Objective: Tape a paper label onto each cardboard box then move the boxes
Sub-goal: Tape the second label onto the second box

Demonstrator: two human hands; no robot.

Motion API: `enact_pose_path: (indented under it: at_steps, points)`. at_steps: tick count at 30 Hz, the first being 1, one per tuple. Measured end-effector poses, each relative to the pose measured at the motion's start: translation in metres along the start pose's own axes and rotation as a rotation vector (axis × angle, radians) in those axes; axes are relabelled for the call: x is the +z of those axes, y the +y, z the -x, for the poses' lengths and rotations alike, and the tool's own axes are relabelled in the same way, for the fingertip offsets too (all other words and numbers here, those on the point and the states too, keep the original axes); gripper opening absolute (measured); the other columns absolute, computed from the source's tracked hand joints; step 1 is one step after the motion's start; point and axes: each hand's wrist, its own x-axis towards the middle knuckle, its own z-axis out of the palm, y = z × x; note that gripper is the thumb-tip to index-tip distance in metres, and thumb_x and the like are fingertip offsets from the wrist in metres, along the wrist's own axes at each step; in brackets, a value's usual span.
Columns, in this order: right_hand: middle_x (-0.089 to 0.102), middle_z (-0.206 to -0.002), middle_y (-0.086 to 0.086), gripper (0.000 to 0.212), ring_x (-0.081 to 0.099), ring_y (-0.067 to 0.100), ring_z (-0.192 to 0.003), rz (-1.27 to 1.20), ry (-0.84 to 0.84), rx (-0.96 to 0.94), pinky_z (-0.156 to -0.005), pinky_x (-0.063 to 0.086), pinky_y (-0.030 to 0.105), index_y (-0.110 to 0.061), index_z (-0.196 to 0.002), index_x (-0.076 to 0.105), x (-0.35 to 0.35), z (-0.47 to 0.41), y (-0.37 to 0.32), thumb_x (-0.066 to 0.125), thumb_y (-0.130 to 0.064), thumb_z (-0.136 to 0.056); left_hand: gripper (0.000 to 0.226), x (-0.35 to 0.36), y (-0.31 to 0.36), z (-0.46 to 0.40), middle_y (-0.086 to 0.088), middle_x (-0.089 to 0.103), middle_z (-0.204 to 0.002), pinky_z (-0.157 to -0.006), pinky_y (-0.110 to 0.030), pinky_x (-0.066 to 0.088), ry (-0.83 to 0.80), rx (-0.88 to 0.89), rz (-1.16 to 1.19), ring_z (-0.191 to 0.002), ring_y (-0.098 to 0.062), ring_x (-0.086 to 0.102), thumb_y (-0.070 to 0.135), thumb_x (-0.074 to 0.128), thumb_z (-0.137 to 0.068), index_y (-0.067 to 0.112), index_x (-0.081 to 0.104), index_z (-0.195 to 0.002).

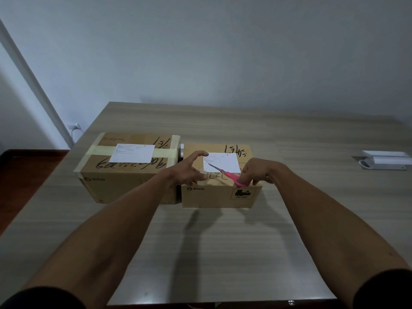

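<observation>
Wood-grain table [223,253], two boxes side by side. Over right box [214,197]: pink scissors [225,173] gripped by right hand [256,172], blades on label [223,162]; left hand [189,170] spread, thumb and forefinger apart. Left box [124,186] already labelled and taped. White device [383,162] far right.

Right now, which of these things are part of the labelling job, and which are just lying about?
Part of the job:
left box
its paper label
right box
its label
pink-handled scissors, held by the right hand
left hand, over the right box

Lying about:
white device at the table's far right
</observation>
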Motion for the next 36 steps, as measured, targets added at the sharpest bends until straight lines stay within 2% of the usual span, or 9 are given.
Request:
enact_pose_path:
  at_steps: [5,7,9,12,15,21,27,31,36]
  points:
    - [0.071,-0.079,0.012,0.036,0.064,0.022,-0.071,-0.121,0.247,0.124,-0.063,0.055,0.035,0.007,-0.087,0.075,0.021,-0.017,0.011,0.091,-0.023,-0.075,0.085,0.003,-0.008,-0.001,-0.03,0.068,-0.114,-0.069,-0.036,0.051,0.168,0.032,-0.001,-0.084,-0.031,0.06,0.022,0.084,-0.085,0.048,0.029,-0.145]
    - [0.067,-0.081,0.011,0.048,0.059,0.022,-0.071,-0.164,0.353,0.183,-0.059,0.045,0.03,0.007,-0.09,0.072,0.029,-0.019,0.015,0.094,-0.03,-0.069,0.088,0.004,-0.014,-0.003,-0.032,0.064,-0.116,-0.082,-0.041,0.055,0.24,0.046,-0.011,-0.101,-0.041,0.065,0.03,0.088,-0.081,0.051,0.029,-0.143]
    - [0.062,-0.074,0.007,0.048,0.055,0.017,-0.063,-0.199,0.448,0.246,-0.052,0.038,0.026,0.001,-0.079,0.064,0.035,-0.018,0.021,0.095,-0.034,-0.068,0.092,0.006,-0.018,-0.003,-0.025,0.064,-0.116,-0.096,-0.049,0.055,0.285,0.053,-0.02,-0.109,-0.038,0.064,0.035,0.091,-0.075,0.053,0.03,-0.142]
    - [0.07,-0.073,0.012,0.044,0.065,0.022,-0.056,-0.348,0.559,0.322,-0.053,0.057,0.035,-0.003,-0.073,0.059,0.042,-0.021,0.035,0.097,-0.025,-0.067,0.096,0.011,-0.018,-0.003,-0.014,0.059,-0.114,-0.09,-0.04,0.05,0.374,0.062,-0.055,-0.107,-0.027,0.06,0.029,0.091,-0.076,0.042,0.03,-0.149]
    - [0.074,-0.077,0.022,0.036,0.072,0.03,-0.051,-0.566,0.559,0.369,-0.062,0.064,0.052,0.005,-0.084,0.064,0.043,-0.022,0.042,0.095,-0.006,-0.068,0.097,0.017,-0.019,-0.007,-0.01,0.059,-0.107,-0.08,-0.035,0.047,0.463,0.069,-0.109,-0.099,-0.026,0.06,0.021,0.091,-0.077,0.036,0.031,-0.151]
    - [0.071,-0.075,0.025,0.022,0.067,0.028,-0.048,-0.575,0.524,0.393,-0.059,0.064,0.048,0.01,-0.089,0.065,0.034,-0.033,0.045,0.083,0.006,-0.078,0.101,0.023,-0.029,-0.017,-0.006,0.062,-0.097,-0.079,-0.04,0.056,0.534,0.053,-0.148,-0.089,-0.022,0.064,0.021,0.091,-0.075,0.039,0.028,-0.152]
    - [0.065,-0.063,0.019,0.02,0.064,0.025,-0.041,-0.452,0.494,0.391,-0.039,0.056,0.038,0.004,-0.076,0.064,0.027,-0.038,0.039,0.082,0.012,-0.075,0.103,0.026,-0.033,-0.023,-0.013,0.062,-0.099,-0.077,-0.041,0.06,0.469,0.065,-0.094,-0.093,-0.026,0.065,0.019,0.092,-0.074,0.04,0.029,-0.152]
    - [0.068,-0.073,0.025,0.025,0.07,0.032,-0.049,-0.427,0.463,0.385,-0.046,0.06,0.045,0.003,-0.076,0.059,0.027,-0.044,0.036,0.083,0.011,-0.074,0.105,0.026,-0.032,-0.022,-0.012,0.062,-0.099,-0.075,-0.034,0.059,0.412,0.09,-0.045,-0.091,-0.025,0.066,0.019,0.092,-0.074,0.042,0.027,-0.153]
    - [0.07,-0.078,0.019,0.022,0.068,0.027,-0.051,-0.476,0.476,0.382,-0.044,0.059,0.04,-0.002,-0.079,0.06,0.03,-0.044,0.033,0.079,0.009,-0.079,0.111,0.026,-0.029,-0.02,-0.01,0.063,-0.102,-0.085,-0.043,0.059,0.369,0.098,-0.041,-0.097,-0.023,0.064,0.024,0.094,-0.071,0.046,0.024,-0.154]
